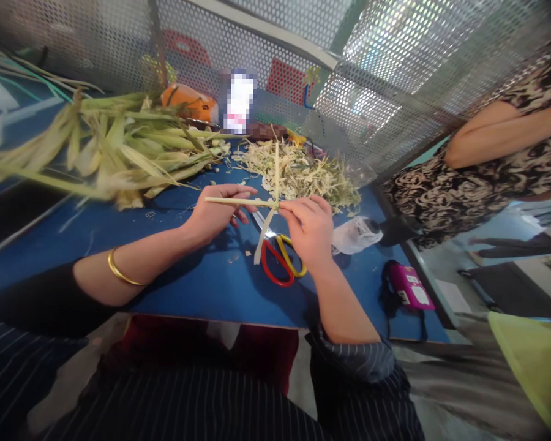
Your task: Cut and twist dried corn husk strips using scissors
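A cross-shaped piece of pale, thin plant strips (277,168) is held above the blue table. Its upright arm points away from me and its long arm runs left. Near the crossing, my right hand (310,229) pinches it between thumb and fingers. The left arm of the cross lies over my left hand (218,211), whose fingers are apart and loosely bent; whether they touch the crossing is unclear. From the joint hangs a loose flat strip (262,242). Scissors with red and yellow handles (278,262) rest below on the table, partly behind the strip and my right hand.
Long corn husks (119,144) are piled at the left, and shredded husk (303,174) beyond my hands. A lit phone (240,101) stands near an orange packet (188,103). A white plastic bag (356,236) and a magenta pouch (411,286) lie right. A person (500,141) stands beyond the table's edge.
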The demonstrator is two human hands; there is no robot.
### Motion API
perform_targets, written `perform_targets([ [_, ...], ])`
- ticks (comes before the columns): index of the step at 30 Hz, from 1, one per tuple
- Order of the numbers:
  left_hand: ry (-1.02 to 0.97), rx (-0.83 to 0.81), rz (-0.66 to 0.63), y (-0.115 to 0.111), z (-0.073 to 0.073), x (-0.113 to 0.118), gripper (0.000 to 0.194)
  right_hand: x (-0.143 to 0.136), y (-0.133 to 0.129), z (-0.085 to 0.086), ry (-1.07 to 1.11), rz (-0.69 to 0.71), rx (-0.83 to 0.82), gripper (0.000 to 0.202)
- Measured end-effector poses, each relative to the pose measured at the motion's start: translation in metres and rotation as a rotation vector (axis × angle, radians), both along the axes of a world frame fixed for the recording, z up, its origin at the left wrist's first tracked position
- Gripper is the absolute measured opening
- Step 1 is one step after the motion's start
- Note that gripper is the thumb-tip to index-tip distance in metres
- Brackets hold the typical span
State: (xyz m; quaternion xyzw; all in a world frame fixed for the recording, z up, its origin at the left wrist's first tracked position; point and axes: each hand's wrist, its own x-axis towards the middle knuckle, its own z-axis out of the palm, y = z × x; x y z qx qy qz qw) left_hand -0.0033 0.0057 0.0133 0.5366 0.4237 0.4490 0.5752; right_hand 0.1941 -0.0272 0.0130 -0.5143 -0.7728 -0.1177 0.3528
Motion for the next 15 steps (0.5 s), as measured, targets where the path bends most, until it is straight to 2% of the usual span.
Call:
perform_targets([
  [2, -0.099, -0.136, -0.082, 0.003, 0.002, -0.002, 0.038, 0.001, -0.001, 0.003, -0.021, 0.027, -0.019, 0.019],
  [4, -0.138, -0.265, -0.228, 0.003, 0.004, -0.004, 0.043, 0.001, -0.002, 0.006, -0.049, 0.056, -0.051, 0.021],
  [6, -0.114, -0.309, -0.337, 0.001, 0.006, -0.005, 0.039, -0.001, -0.002, 0.007, -0.088, 0.084, -0.084, 0.022],
  [8, -0.079, -0.303, -0.386, -0.002, 0.006, -0.004, 0.031, -0.003, -0.002, 0.006, -0.126, 0.112, -0.1, 0.023],
  [11, -0.06, -0.318, -0.36, -0.006, 0.004, -0.001, 0.02, -0.007, -0.005, 0.006, -0.143, 0.118, -0.07, 0.023],
  [15, -0.076, -0.301, -0.205, -0.007, 0.002, 0.0, 0.017, -0.008, -0.011, 0.008, -0.044, 0.019, 0.062, 0.021],
])
